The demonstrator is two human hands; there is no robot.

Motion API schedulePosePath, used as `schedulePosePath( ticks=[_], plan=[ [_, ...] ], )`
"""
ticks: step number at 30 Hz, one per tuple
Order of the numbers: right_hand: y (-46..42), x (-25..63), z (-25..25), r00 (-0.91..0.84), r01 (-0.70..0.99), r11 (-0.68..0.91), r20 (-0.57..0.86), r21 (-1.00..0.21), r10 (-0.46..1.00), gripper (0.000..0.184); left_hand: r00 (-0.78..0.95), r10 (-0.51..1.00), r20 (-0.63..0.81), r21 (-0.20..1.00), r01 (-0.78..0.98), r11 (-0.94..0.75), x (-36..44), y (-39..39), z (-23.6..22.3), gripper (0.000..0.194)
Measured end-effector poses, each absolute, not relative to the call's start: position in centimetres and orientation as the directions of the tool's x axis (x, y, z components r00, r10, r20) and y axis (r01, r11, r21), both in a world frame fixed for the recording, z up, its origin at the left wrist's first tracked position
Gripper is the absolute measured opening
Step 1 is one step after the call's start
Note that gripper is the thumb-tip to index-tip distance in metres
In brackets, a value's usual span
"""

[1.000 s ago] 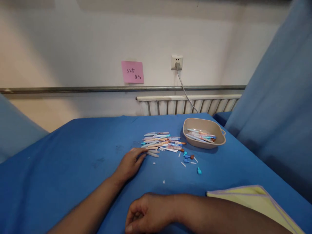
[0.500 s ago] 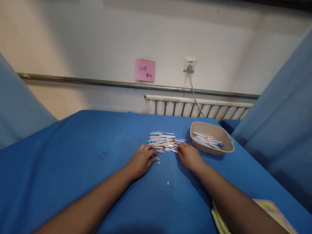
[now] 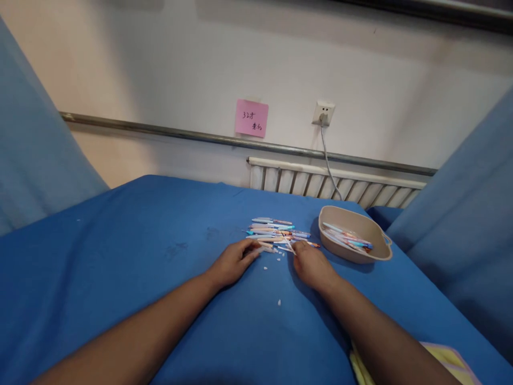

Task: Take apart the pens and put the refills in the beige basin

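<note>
Pens [image 3: 270,228] in pale blue, cream, orange and lilac lie stacked roughly side by side on a blue sheet [image 3: 192,299]. At the pile's near left edge, my left hand [image 3: 234,262] has its fingers curled, with a pale pen-like piece [image 3: 267,249] at the fingertips. My right hand [image 3: 316,266] pinches a thin white pen [image 3: 287,244], tilted up over the pile's right side. Its lower end is hidden by the fingers. Several small white bits [image 3: 279,259] are scattered between and in front of my hands.
A beige basket [image 3: 382,255] holding more pens stands to the right of the pile. Yellow cloth [image 3: 443,355] lies under my right forearm. Behind the sheet are a radiator [image 3: 286,182], a metal rail [image 3: 192,132] and a plugged-in cord [image 3: 326,149]. Blue curtains [image 3: 460,214] hang at both sides.
My right hand has raised the white pen to a steeper tilt. My left hand has shifted slightly toward the pile with the pale piece. The view has turned slightly.
</note>
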State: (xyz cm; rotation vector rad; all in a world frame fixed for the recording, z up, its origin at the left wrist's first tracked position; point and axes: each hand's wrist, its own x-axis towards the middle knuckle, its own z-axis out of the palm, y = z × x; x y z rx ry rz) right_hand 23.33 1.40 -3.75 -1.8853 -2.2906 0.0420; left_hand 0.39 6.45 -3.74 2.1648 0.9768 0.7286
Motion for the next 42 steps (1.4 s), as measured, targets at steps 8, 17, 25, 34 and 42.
schedulePosePath(
  ticks=[8, 17, 25, 34, 42],
  plan=[
    [1.3, 23.0, -2.9, -0.299, 0.937, 0.323, 0.175, -0.13, 0.938, 0.021, 0.515, 0.833, 0.203, 0.851, 0.328, -0.41, 0.3, 7.3, -4.4, 0.032],
    [1.2, 22.8, -3.0, -0.335, 0.924, 0.362, 0.192, -0.123, 0.922, 0.024, 0.555, 0.813, 0.177, 0.858, 0.317, -0.403, 0.2, 7.0, -3.9, 0.027],
    [1.1, 22.6, -2.8, -0.356, 0.921, 0.375, 0.161, -0.109, 0.921, 0.026, 0.585, 0.79, 0.182, 0.836, 0.331, -0.438, 0.2, 6.9, -3.8, 0.028],
    [0.9, 22.8, -2.6, -0.356, 0.919, 0.377, 0.166, -0.114, 0.919, 0.024, 0.612, 0.756, 0.231, 0.788, 0.338, -0.515, 0.1, 6.7, -3.8, 0.025],
    [0.8, 21.9, -3.6, -0.299, 0.689, 0.495, 0.414, -0.529, 0.86, 0.021, 0.663, 0.715, 0.221, 0.766, 0.336, -0.548, 0.9, 5.2, -3.5, 0.021]
  ],
)
